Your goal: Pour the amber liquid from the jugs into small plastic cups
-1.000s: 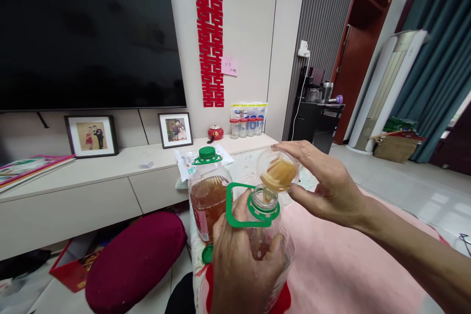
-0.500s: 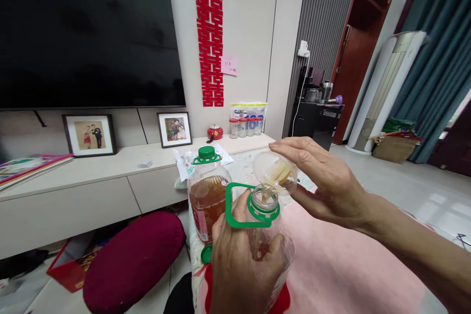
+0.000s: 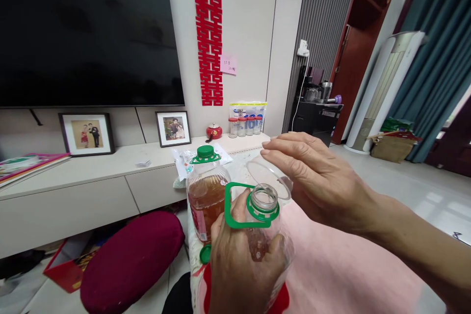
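In the head view my left hand [image 3: 245,260] is wrapped round the neck and shoulder of a clear plastic jug [image 3: 285,250], which stands uncapped with some brown liquid inside. Its green handle [image 3: 228,206] sticks out to the left of the open mouth. Just behind that mouth, my right hand [image 3: 312,176] grips a clear plastic cup [image 3: 267,171] that is tilted; its contents do not show. A second jug [image 3: 208,196], filled with brown liquid and capped in green, stands to the left. Beside it lies a loose green cap [image 3: 205,254].
Red material [image 3: 283,299] shows beneath the held jug. A pink cloth [image 3: 342,260] covers the surface to the right. Behind are a long white cabinet [image 3: 91,171] with picture frames and several red-lidded jars [image 3: 242,127]. A maroon round stool [image 3: 132,260] stands at left.
The cup in my right hand has changed its tilt. The pale yellow pieces in it and the liquid running into the jug's mouth no longer show. My left hand stays on the jug.
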{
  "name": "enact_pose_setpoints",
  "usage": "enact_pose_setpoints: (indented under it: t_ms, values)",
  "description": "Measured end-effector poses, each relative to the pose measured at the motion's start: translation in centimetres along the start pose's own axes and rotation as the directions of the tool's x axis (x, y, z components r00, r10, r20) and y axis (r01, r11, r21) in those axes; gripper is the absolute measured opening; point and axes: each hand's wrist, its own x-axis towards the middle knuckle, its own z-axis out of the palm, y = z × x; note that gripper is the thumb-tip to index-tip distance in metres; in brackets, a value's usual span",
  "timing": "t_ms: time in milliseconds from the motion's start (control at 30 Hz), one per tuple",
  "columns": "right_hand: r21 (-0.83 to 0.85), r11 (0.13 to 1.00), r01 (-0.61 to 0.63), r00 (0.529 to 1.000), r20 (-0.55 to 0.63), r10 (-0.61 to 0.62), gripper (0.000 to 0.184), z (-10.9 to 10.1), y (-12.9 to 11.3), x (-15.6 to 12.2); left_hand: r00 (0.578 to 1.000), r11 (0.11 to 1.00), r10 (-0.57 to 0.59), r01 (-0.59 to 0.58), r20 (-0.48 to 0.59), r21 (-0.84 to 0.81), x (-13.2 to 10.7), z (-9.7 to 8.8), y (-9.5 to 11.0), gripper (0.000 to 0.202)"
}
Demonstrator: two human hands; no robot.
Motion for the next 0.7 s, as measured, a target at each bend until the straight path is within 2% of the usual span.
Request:
enact_pose_setpoints:
  t_ms: [133,267,400,467,567,633,667,700]
  values:
    - [-0.010,1.000,-0.001,0.999,0.038,0.001,0.043,-0.1,-0.2,-0.1,0.999,1.000,0.012,-0.012,0.029,-0.001,0.1,-0.1,0.0,0.056]
    - [-0.049,0.998,0.036,0.997,0.068,-0.032,0.041,-0.2,-0.4,-0.2,0.998,0.997,0.066,-0.066,0.006,0.031,0.0,-0.1,-0.6,0.071]
    - [-0.050,0.997,0.051,0.996,0.075,-0.047,0.040,-0.3,-0.5,0.0,0.999,1.000,0.017,-0.017,0.037,0.004,-0.1,0.1,-0.6,0.066]
    - [-0.011,1.000,0.017,0.998,0.059,-0.016,0.042,-0.3,-0.4,0.1,1.000,1.000,-0.015,0.015,-0.021,0.002,-0.3,0.4,-0.5,0.063]
    - [0.152,0.986,-0.074,0.997,0.044,0.068,0.046,0.0,0.0,-0.1,0.995,0.997,-0.017,0.024,-0.102,0.067,-0.8,0.8,-0.8,0.063]
    - [0.310,0.928,-0.208,0.978,0.052,0.202,0.052,0.4,0.4,-0.8,0.993,0.993,0.026,-0.013,-0.112,0.114,-0.9,0.7,-1.3,0.063]
    - [0.389,0.869,-0.304,0.951,0.065,0.304,0.058,0.8,0.6,-1.4,0.990,0.993,0.041,-0.025,-0.132,0.119,-0.8,0.5,-1.5,0.061]
    - [0.461,0.787,-0.409,0.904,0.086,0.419,0.064,1.2,0.9,-2.1,0.994,0.993,0.051,-0.040,-0.096,0.110,-0.7,0.2,-1.6,0.060]
